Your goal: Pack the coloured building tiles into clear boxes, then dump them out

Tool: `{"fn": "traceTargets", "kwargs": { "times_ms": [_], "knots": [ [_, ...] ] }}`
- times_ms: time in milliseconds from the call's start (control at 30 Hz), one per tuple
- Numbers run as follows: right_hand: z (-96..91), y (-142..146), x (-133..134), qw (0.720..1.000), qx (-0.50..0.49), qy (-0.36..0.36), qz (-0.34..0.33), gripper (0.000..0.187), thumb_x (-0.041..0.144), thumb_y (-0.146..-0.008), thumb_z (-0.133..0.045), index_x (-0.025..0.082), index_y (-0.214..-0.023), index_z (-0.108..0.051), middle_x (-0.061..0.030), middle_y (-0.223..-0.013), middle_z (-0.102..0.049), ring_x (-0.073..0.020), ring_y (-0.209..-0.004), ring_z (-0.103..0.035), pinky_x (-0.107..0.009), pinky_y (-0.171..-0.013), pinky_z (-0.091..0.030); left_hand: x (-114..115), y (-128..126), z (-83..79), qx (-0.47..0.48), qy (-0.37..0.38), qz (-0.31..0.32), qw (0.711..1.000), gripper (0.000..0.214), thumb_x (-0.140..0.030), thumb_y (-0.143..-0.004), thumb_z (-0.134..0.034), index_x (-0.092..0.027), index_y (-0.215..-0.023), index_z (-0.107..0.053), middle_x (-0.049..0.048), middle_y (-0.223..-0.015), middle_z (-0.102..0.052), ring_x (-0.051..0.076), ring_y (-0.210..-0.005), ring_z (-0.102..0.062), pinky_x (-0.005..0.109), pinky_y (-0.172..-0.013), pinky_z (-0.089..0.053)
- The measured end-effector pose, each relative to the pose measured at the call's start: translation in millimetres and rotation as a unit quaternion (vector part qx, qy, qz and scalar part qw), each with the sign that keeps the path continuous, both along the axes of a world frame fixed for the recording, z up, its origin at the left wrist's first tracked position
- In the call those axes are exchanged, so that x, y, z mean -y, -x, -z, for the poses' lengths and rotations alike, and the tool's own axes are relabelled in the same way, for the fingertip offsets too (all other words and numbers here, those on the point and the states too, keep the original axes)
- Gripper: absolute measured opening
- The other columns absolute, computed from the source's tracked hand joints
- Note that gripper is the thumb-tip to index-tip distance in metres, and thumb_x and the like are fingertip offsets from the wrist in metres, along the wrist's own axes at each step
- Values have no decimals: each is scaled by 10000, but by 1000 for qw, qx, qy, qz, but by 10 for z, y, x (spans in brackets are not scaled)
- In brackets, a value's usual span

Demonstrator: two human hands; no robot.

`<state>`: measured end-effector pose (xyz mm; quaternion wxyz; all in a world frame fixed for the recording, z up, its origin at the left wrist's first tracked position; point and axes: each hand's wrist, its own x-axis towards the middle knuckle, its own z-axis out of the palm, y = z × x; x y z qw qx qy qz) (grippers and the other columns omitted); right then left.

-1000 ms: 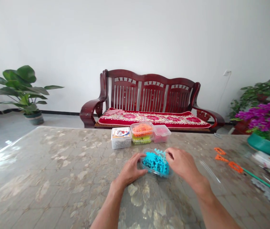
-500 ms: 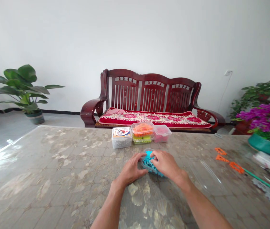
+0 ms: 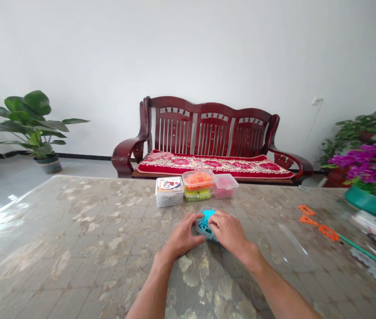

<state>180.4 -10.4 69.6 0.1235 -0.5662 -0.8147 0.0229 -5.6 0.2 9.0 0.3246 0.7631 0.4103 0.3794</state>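
A small clear plastic container [image 3: 204, 235] with bright blue toothed plastic pieces [image 3: 207, 215] inside stands on the table in front of me. My left hand [image 3: 185, 232] grips its left side, with the thumb at the near side and the fingers at the far side. Curled over the right part of the container is my right hand [image 3: 226, 228], its fingers closed on the blue pieces. The fingertips partly cover what they grip. To the right, a clear flat lid [image 3: 287, 243] lies on the table.
Behind the container stand a white-lidded box with a label [image 3: 170, 191], stacked tubs of orange [image 3: 198, 179] and yellow-green pieces [image 3: 197, 194], and a pink tub [image 3: 225, 186]. At right lie orange pieces [image 3: 328, 232], a green stick [image 3: 367, 252], grey toothed pieces [image 3: 374, 270] and a flower pot [image 3: 370, 201].
My right hand has shifted slightly, with its fingers curled closer together. Blue pieces that showed below it at the container's near right are now out of sight. My left hand stays put.
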Motion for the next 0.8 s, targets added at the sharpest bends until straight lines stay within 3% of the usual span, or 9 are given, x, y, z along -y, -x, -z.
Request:
{"fn": "traceTargets", "kwargs": {
  "times_ms": [133, 267, 500, 800],
  "knots": [
    [-82, -132, 7, 995, -76, -25, 62, 220, 226, -886, -504, 255, -867, -722, -16, -911, -700, -153, -852, -642, -241, -710, -400, 3, 8, -10, -6, 6, -4, 1000, 595, -150, -682, -722, -264, -1245, -568, 23, -1148, -642, 212, -1008, -609, 320, -914, -475],
    [-108, -434, -46, 988, -109, 25, 105, 240, 244, -875, -498, 236, -916, -735, -31, -964, -723, -171, -897, -645, -260, -767, -419, 6, 11, -35, -11, 0, 5, 1000, 582, -148, -691, -720, -274, -1244, -588, 21, -1185, -639, 216, -1064, -599, 318, -958, -460],
    [3, -721, -71, 994, -68, 81, 32, 300, 259, -876, -504, 231, -1066, -734, -54, -1104, -721, -212, -1062, -606, -334, -963, -386, 6, 11, -43, -9, -2, 11, 1000, 570, -154, -711, -711, -276, -1255, -593, 33, -1232, -625, 227, -1134, -578, 327, -1001, -438],
    [-6, -703, 12, 997, -34, 70, -20, 370, 167, -823, -519, 242, -1126, -719, -46, -1124, -723, -224, -1056, -595, -327, -928, -415, 4, 12, -36, -18, 4, 7, 1000, 550, -141, -731, -676, -271, -1258, -588, 28, -1173, -631, 202, -1042, -599, 308, -942, -461]
  ]
}}
